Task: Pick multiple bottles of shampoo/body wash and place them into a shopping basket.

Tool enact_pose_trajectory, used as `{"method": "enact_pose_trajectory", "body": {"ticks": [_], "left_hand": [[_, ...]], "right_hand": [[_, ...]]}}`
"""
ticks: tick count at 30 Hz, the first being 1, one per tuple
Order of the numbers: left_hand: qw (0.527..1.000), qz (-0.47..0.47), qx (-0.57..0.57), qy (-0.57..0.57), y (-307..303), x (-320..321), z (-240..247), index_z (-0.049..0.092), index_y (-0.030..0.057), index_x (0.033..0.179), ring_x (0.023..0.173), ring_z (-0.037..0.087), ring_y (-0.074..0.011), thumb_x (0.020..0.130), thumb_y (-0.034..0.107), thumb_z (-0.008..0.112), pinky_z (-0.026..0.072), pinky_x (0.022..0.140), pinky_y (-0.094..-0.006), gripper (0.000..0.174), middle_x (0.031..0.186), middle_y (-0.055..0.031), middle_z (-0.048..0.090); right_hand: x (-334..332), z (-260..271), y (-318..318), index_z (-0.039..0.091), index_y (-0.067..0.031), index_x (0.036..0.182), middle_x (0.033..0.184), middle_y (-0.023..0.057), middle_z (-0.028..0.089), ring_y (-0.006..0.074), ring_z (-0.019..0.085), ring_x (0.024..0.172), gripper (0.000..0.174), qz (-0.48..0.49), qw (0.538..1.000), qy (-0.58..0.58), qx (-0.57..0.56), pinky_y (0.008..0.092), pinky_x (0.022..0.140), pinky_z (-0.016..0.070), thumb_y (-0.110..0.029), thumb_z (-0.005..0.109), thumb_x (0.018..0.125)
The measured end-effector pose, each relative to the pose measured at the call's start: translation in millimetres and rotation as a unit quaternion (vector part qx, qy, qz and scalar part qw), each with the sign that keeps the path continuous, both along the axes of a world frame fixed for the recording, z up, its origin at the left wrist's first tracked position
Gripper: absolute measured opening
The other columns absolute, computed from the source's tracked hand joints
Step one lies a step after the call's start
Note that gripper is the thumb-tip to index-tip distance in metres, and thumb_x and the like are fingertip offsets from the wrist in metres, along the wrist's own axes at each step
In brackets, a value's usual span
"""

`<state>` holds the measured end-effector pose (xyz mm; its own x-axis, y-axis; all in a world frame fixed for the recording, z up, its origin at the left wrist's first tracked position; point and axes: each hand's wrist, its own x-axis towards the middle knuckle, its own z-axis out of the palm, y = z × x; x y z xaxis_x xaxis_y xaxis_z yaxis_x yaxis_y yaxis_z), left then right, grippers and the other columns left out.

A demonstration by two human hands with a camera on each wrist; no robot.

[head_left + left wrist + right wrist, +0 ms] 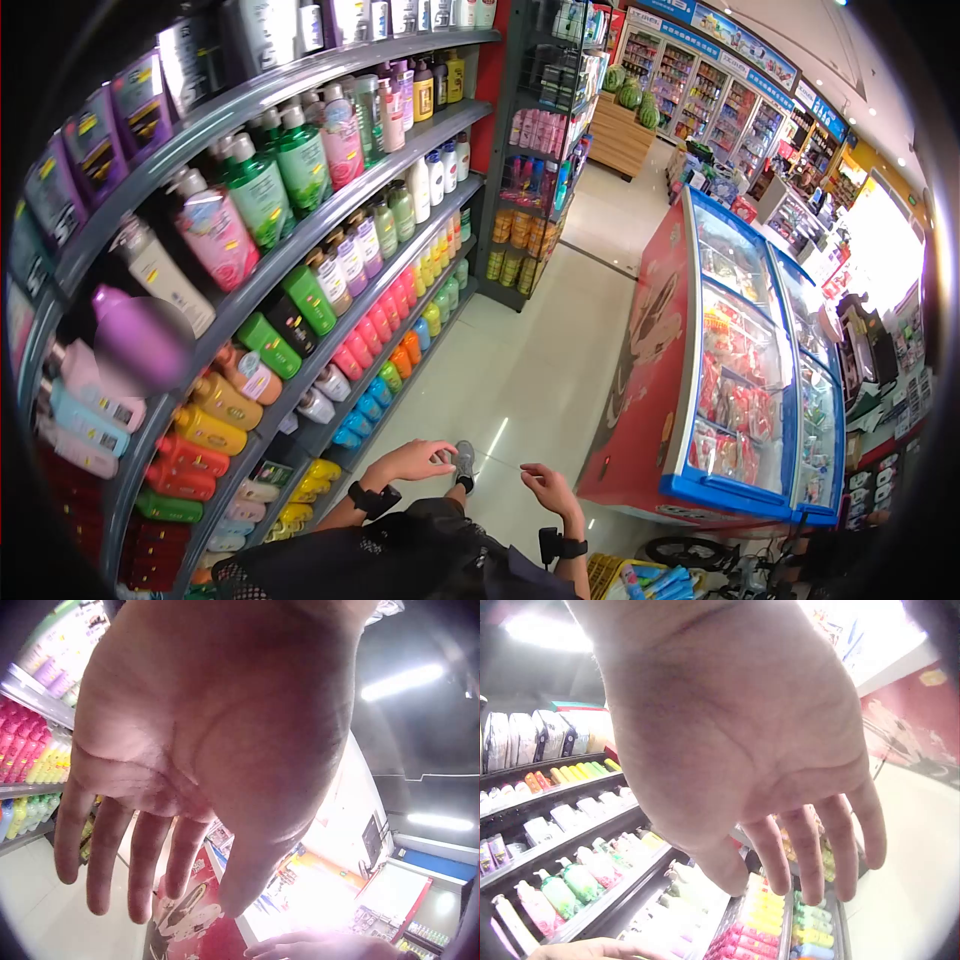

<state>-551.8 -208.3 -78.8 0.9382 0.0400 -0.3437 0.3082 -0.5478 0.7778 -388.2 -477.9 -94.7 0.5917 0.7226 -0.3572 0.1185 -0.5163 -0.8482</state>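
My left hand [412, 462] hangs in front of my body, above the floor, fingers loosely bent and holding nothing. Its palm fills much of the left wrist view, where the fingers spread downward and touch nothing. To the right, my right hand [550, 492] is held at about the same height, also holding nothing. The right wrist view shows that palm and its relaxed fingers [804, 851]. Nearest the left hand is the shelf unit [300, 235], with rows of pump bottles, among them green bottles [302, 152] and pink bottles [378, 322].
A red chest freezer [640, 400] with blue-framed glass lids stands on the right. Between it and the shelves runs a tiled aisle [500, 385]. A wire rack [525, 190] ends the shelving. At lower right are a yellow basket [603, 573] and a black wheel [690, 550].
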Motion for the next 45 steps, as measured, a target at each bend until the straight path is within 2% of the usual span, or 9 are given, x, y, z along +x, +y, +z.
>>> {"method": "enact_pose_trajectory", "body": {"ticks": [3,7,10,21,24,28,36,38,45], "left_hand": [[0.997,-0.058,0.045,0.026,41.0,78.2,-6.8,0.053,0.0111,0.125,0.096,0.064,-0.0304,0.086,0.044,0.063,0.0498,0.084,-0.0385,0.052,0.106,-0.0118,0.066],[0.998,-0.056,0.019,-0.020,95.1,170.9,14.1,0.053,0.0109,0.125,0.098,0.063,-0.0319,0.085,0.045,0.063,0.0491,0.085,-0.0389,0.053,0.107,-0.0124,0.066],[0.995,-0.029,0.083,-0.041,129.9,217.6,33.9,0.056,0.0100,0.121,0.096,0.063,-0.0336,0.085,0.042,0.063,0.0495,0.085,-0.0406,0.048,0.106,-0.0132,0.067],[0.994,0.104,-0.009,-0.016,216.5,237.7,6.2,0.056,0.0080,0.119,0.095,0.064,-0.0327,0.085,0.042,0.063,0.0496,0.081,-0.0399,0.048,0.104,-0.0131,0.068],[0.984,0.176,-0.015,-0.001,236.0,242.5,12.7,0.057,0.0072,0.119,0.092,0.065,-0.0262,0.086,0.037,0.066,0.0502,0.080,-0.0354,0.045,0.102,-0.0118,0.067],[0.954,0.297,0.020,-0.047,257.3,257.2,11.4,0.056,0.0070,0.119,0.091,0.065,-0.0300,0.085,0.036,0.066,0.0504,0.078,-0.0374,0.045,0.100,-0.0132,0.068],[0.849,0.517,0.034,-0.105,290.1,313.2,76.3,0.055,0.0033,0.120,0.096,0.065,-0.0262,0.085,0.033,0.066,0.0513,0.082,-0.0366,0.046,0.101,-0.0152,0.066],[0.837,0.534,0.083,-0.083,294.7,325.7,103.1,0.056,0.0039,0.120,0.100,0.063,-0.0211,0.088,0.028,0.066,0.0498,0.086,-0.0332,0.042,0.105,-0.0108,0.066],[0.788,0.604,0.075,-0.093,306.6,362.9,178.1,0.055,0.0069,0.124,0.102,0.062,-0.0208,0.087,0.022,0.067,0.0499,0.086,-0.0333,0.041,0.111,-0.0117,0.065]], "right_hand": [[60.7,29.5,41.7,0.060,-0.0041,0.119,0.106,0.0147,0.068,0.0257,0.067,0.095,0.037,0.009,0.997,-0.045,-0.067,0.0341,0.081,0.0522,-0.029,0.058,0.092],[130.8,54.0,95.2,0.061,-0.0029,0.117,0.103,0.0148,0.068,0.0248,0.067,0.094,0.035,-0.026,0.997,-0.058,-0.036,0.0338,0.080,0.0523,-0.027,0.059,0.092],[171.8,57.0,133.8,0.062,-0.0030,0.116,0.103,0.0145,0.068,0.0246,0.067,0.094,0.034,-0.032,0.997,-0.056,-0.030,0.0340,0.080,0.0523,-0.027,0.059,0.092],[276.2,29.5,271.7,0.062,-0.0048,0.116,0.101,0.0136,0.069,0.0238,0.068,0.093,0.033,0.128,0.992,0.010,-0.006,0.0330,0.081,0.0529,-0.025,0.061,0.090],[312.2,18.4,315.5,0.062,-0.0043,0.116,0.099,0.0130,0.069,0.0221,0.068,0.093,0.033,0.190,0.982,0.004,0.006,0.0321,0.081,0.0527,-0.025,0.062,0.090],[363.2,14.5,390.2,0.062,-0.0033,0.115,0.099,0.0134,0.069,0.0212,0.068,0.092,0.032,0.283,0.959,0.018,0.013,0.0321,0.081,0.0527,-0.023,0.061,0.091],[449.3,97.1,559.4,0.063,0.0019,0.109,0.096,0.0136,0.070,0.0189,0.068,0.091,0.022,0.445,0.873,0.015,0.199,0.0302,0.081,0.0524,-0.009,0.059,0.091],[455.5,119.0,595.0,0.063,0.0024,0.108,0.096,0.0134,0.070,0.0184,0.067,0.091,0.021,0.458,0.858,0.016,0.231,0.0295,0.081,0.0520,-0.008,0.058,0.090],[439.4,208.8,677.2,0.062,0.0027,0.104,0.092,0.0117,0.069,0.0183,0.066,0.084,0.018,0.403,0.802,0.032,0.440,0.0288,0.078,0.0505,-0.001,0.059,0.087]]}}
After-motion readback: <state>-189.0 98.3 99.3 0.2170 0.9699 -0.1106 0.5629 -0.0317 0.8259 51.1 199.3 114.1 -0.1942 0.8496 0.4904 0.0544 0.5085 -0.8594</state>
